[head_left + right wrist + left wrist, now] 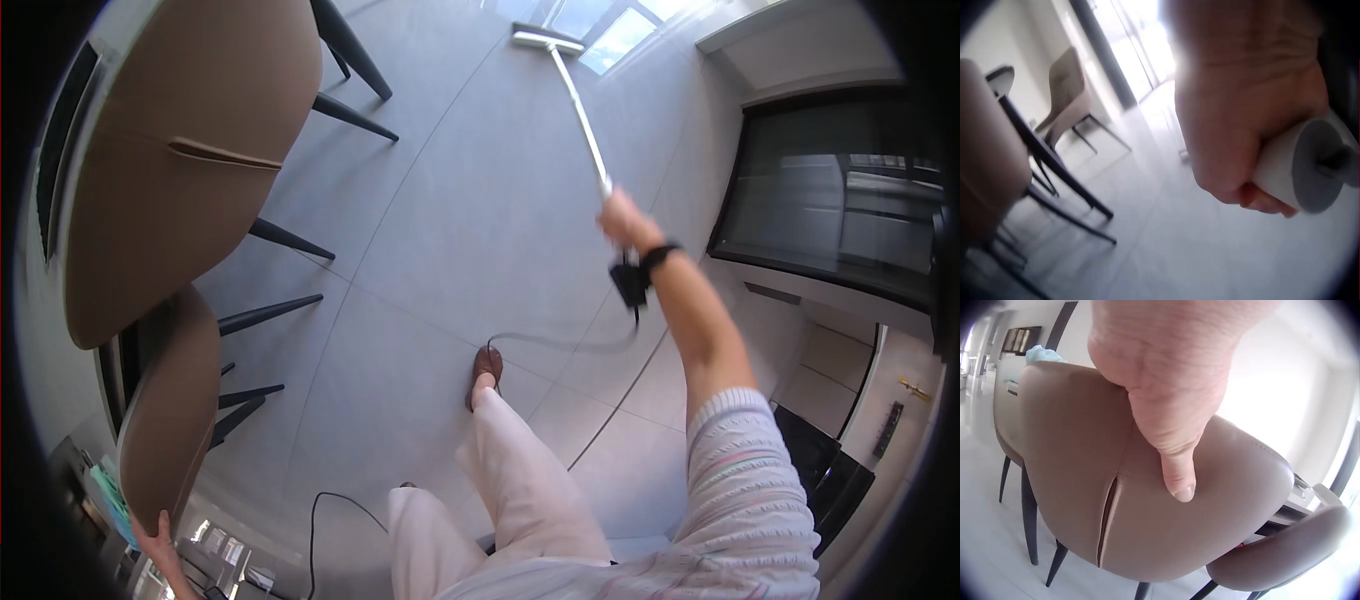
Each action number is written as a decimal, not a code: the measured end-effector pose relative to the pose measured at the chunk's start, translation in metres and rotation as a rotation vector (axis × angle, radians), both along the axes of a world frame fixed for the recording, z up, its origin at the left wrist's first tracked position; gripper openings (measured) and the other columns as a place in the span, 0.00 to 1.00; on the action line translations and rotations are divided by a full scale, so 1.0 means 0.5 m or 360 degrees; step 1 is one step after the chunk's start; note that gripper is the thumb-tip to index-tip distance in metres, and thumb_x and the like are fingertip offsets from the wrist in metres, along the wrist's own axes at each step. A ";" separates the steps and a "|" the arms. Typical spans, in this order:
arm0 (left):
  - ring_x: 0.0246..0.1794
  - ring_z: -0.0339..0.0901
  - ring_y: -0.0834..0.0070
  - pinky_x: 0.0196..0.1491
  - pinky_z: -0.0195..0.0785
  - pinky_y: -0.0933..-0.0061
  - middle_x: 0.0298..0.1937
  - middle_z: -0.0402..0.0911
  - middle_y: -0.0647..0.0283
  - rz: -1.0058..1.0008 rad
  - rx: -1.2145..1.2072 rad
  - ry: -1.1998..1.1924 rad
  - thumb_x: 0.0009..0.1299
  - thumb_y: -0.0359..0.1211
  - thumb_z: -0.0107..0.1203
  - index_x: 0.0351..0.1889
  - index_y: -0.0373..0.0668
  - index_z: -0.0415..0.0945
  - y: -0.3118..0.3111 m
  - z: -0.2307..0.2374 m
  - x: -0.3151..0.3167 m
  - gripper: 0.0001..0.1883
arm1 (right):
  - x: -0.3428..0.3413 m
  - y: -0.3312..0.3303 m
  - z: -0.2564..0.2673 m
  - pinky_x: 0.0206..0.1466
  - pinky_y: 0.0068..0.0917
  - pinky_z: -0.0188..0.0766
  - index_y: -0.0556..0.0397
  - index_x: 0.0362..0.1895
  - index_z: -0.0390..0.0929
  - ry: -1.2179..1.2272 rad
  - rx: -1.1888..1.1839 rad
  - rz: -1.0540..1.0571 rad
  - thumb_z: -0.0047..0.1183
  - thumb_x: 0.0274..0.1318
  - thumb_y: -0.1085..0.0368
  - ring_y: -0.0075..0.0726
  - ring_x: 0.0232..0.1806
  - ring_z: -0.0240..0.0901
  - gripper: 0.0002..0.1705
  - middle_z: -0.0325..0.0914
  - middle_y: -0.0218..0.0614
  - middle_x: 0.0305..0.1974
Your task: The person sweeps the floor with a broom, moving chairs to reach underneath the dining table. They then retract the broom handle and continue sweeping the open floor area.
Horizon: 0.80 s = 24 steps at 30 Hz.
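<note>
In the head view my right hand [628, 222] grips the upper end of a white long-handled mop [578, 110], arm stretched forward. Its narrow, dark-edged head [548, 40] lies crosswise on the floor at the far end. The right wrist view shows my fingers curled round the pale handle [1282, 169], its grey end cap facing the camera. At the lower left, my left hand [155, 545] holds the top edge of a brown chair back [1079, 437]. The left thumb [1180, 478] lies along the chair's rear face; the other fingers are hidden behind the edge.
Another brown chair [190, 150] stands ahead on the left, its dark legs reaching over the grey tile floor [430, 220]. A dark glass-fronted cabinet [830, 200] lines the right. A black cable [570, 343] hangs from the right wrist past the brown shoe [487, 368].
</note>
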State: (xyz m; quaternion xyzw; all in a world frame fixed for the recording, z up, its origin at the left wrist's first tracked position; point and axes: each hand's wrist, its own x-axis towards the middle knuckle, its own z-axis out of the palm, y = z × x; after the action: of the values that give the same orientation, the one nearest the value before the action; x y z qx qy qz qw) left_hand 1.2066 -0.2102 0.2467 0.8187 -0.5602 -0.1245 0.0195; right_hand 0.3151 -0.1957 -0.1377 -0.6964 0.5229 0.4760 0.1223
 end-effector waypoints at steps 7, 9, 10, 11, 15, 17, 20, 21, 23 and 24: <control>0.56 0.62 0.66 0.58 0.52 0.70 0.57 0.64 0.56 -0.0098 -0.0163 -0.0059 0.56 0.33 0.61 0.59 0.35 0.60 0.003 -0.021 -0.006 0.33 | 0.399 0.582 0.338 0.39 0.48 0.69 0.61 0.46 0.57 -0.0568 0.0250 -0.2149 0.47 0.45 0.68 0.61 0.37 0.72 0.23 0.73 0.58 0.34; 0.56 0.62 0.65 0.59 0.52 0.69 0.57 0.64 0.55 -0.0094 -0.0173 -0.0045 0.55 0.33 0.62 0.59 0.36 0.60 0.000 -0.021 -0.046 0.34 | 0.483 0.694 0.442 0.40 0.47 0.69 0.63 0.45 0.57 -0.0572 0.0473 -0.2127 0.45 0.45 0.65 0.61 0.36 0.73 0.23 0.74 0.59 0.32; 0.56 0.62 0.63 0.59 0.52 0.68 0.57 0.65 0.55 -0.0101 -0.0174 -0.0059 0.55 0.34 0.62 0.59 0.36 0.61 -0.003 -0.015 -0.069 0.34 | 0.522 0.746 0.481 0.40 0.47 0.69 0.64 0.45 0.57 -0.0561 0.0502 -0.2121 0.46 0.45 0.65 0.61 0.36 0.73 0.23 0.74 0.59 0.32; 0.57 0.62 0.62 0.59 0.52 0.68 0.57 0.65 0.54 -0.0111 -0.0177 -0.0074 0.54 0.34 0.62 0.58 0.37 0.61 -0.008 -0.010 -0.079 0.34 | 0.557 0.788 0.514 0.40 0.47 0.69 0.64 0.45 0.58 -0.0552 0.0530 -0.2119 0.46 0.44 0.65 0.60 0.36 0.73 0.23 0.74 0.59 0.31; 0.56 0.62 0.60 0.58 0.53 0.67 0.56 0.66 0.53 -0.0330 -0.0267 -0.0182 0.53 0.36 0.62 0.57 0.37 0.62 -0.011 -0.015 -0.072 0.34 | 0.660 0.851 0.647 0.39 0.46 0.69 0.63 0.42 0.61 -0.0574 0.0643 -0.2074 0.48 0.43 0.64 0.60 0.36 0.73 0.22 0.74 0.59 0.31; 0.56 0.62 0.59 0.57 0.55 0.65 0.55 0.67 0.53 -0.0401 -0.0265 -0.0192 0.54 0.39 0.62 0.56 0.37 0.64 -0.014 -0.008 -0.091 0.33 | 0.671 0.855 0.713 0.39 0.45 0.69 0.63 0.39 0.63 -0.0666 0.0529 -0.2133 0.49 0.42 0.63 0.61 0.36 0.73 0.20 0.74 0.59 0.31; 0.55 0.63 0.57 0.56 0.56 0.64 0.53 0.69 0.54 -0.0444 -0.0307 -0.0222 0.53 0.42 0.62 0.54 0.37 0.65 -0.017 -0.008 -0.099 0.32 | 0.707 0.864 0.783 0.39 0.45 0.69 0.64 0.37 0.65 -0.0702 0.0375 -0.2211 0.50 0.42 0.62 0.60 0.35 0.72 0.20 0.74 0.59 0.31; 0.55 0.63 0.57 0.56 0.56 0.64 0.53 0.69 0.54 -0.0453 -0.0319 -0.0209 0.53 0.42 0.62 0.54 0.37 0.65 -0.018 -0.004 -0.105 0.32 | 0.718 0.871 0.792 0.39 0.45 0.69 0.64 0.37 0.65 -0.0729 0.0325 -0.2223 0.50 0.42 0.63 0.60 0.35 0.72 0.20 0.74 0.59 0.30; 0.54 0.63 0.57 0.54 0.57 0.62 0.51 0.69 0.54 -0.0417 -0.0293 -0.0212 0.53 0.43 0.62 0.53 0.38 0.66 -0.013 0.005 -0.116 0.32 | 0.737 0.882 0.735 0.35 0.43 0.70 0.64 0.37 0.66 -0.0709 0.0181 -0.2137 0.49 0.42 0.63 0.58 0.30 0.73 0.19 0.74 0.58 0.28; 0.54 0.63 0.57 0.54 0.57 0.62 0.51 0.69 0.54 -0.0419 -0.0300 -0.0201 0.53 0.43 0.62 0.53 0.38 0.66 -0.011 0.005 -0.115 0.32 | 0.734 0.844 0.707 0.31 0.40 0.71 0.64 0.37 0.66 -0.0710 0.0255 -0.2294 0.50 0.42 0.63 0.54 0.26 0.74 0.19 0.74 0.56 0.27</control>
State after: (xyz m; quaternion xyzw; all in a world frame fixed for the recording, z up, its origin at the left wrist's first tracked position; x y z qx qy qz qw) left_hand 1.1489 -0.2156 0.2490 0.7391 -0.6718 -0.0213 0.0444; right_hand 0.6821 0.2264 0.2157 -0.2512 0.7754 0.1627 0.5561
